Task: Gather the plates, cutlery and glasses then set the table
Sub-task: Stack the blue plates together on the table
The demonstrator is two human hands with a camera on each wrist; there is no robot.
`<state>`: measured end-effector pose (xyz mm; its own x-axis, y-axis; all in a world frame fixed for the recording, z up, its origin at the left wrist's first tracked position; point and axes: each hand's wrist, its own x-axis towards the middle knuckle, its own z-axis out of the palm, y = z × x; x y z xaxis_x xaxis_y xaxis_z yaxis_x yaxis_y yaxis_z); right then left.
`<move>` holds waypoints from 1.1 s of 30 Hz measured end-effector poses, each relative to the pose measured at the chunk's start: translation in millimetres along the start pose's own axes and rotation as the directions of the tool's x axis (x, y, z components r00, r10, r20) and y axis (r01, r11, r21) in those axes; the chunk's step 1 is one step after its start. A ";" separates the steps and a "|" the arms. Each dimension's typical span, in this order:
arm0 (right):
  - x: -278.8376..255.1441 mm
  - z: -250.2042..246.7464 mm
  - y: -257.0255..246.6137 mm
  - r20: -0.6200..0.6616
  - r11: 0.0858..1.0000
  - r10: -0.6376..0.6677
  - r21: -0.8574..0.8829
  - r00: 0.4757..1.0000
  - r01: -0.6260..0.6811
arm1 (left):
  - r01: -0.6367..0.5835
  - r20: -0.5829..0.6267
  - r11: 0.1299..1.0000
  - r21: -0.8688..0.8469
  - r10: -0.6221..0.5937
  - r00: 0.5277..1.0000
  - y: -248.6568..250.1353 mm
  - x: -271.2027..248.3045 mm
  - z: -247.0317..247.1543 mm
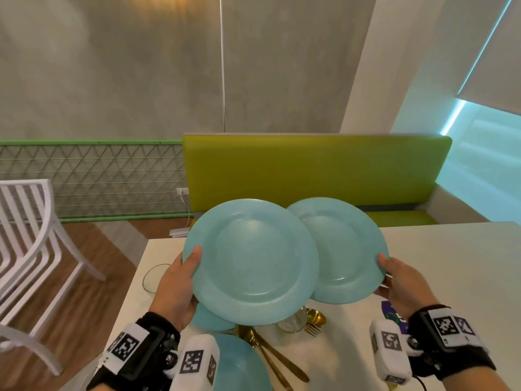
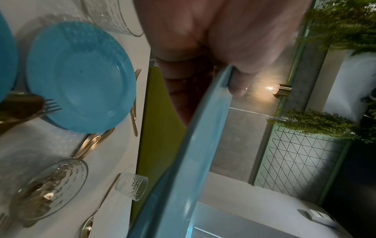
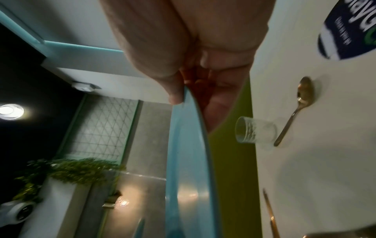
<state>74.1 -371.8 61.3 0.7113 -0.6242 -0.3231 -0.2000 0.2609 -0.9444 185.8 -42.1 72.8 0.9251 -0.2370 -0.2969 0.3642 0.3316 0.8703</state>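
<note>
Two light blue plates are held up above the white table [image 1: 451, 249]. My left hand [image 1: 180, 280] grips the left plate [image 1: 251, 263] by its left rim, thumb on top, and that plate overlaps the other. My right hand [image 1: 400, 283] grips the right plate [image 1: 341, 249] at its right rim. In the wrist views each plate shows edge-on, the left plate [image 2: 183, 153] and the right plate [image 3: 189, 153], pinched between thumb and fingers. Below them lie two more blue plates [image 1: 239, 362], gold cutlery [image 1: 270, 351] and a glass [image 1: 293, 320].
Another glass [image 1: 153, 277] stands near the table's left edge. A round printed coaster [image 1: 393, 313] lies by my right wrist. A green bench [image 1: 310, 170] runs behind the table, and a white chair [image 1: 31, 235] stands at the left on the wooden floor.
</note>
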 end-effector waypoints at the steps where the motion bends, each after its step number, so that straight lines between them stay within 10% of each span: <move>1: -4.0 7.7 -5.6 0.026 1.000 -0.004 -0.004 1.000 0.004 | -0.004 0.004 1.000 -0.015 0.004 1.000 1.4 -0.6 0.6; 14: -36.4 149.7 -35.2 0.404 0.999 -0.008 -0.034 0.915 0.024 | -0.166 -0.086 0.985 -0.054 0.161 0.983 30.3 -14.8 -18.5; 22: -21.3 194.2 6.8 0.332 0.978 0.187 0.020 0.924 -0.205 | -0.226 -0.196 0.974 0.028 0.228 0.954 30.1 -16.8 -53.9; 30: -2.4 227.9 56.6 0.153 0.851 0.380 -0.444 0.912 -0.280 | -0.233 -0.296 0.972 0.011 0.226 0.928 32.0 -10.4 -83.2; 33: 4.3 223.1 74.0 0.223 0.650 0.321 -0.759 0.920 -0.043 | -0.226 -0.302 0.974 -0.003 0.215 0.929 31.9 -10.6 -90.7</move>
<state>212.7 -190.9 3.6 0.7408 -0.3263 -0.5872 -0.6718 -0.3622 -0.6462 197.4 53.8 68.1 0.9700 0.1265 -0.2077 0.1461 0.3795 0.9136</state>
